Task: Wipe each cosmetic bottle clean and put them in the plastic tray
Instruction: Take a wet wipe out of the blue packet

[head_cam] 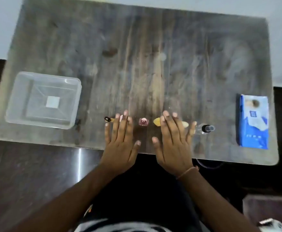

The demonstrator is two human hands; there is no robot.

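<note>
Yellow bottle (157, 122) half behind fingers (166, 120)

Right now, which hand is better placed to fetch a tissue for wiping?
The right hand. The blue tissue pack lies on the table's right side, nearer that hand; the left hand sits toward the plastic tray. Both are open, holding nothing.

— Where's the clear, square plastic tray (44, 100)?
— At the table's left side, holding nothing but a white label on its floor.
— And the bottles?
— In a row near the front edge: a dark-capped gold tube (109, 119), a small pink bottle (143, 122), a yellow piece (157, 122), and a clear black-capped bottle (203, 128) on its side.
</note>
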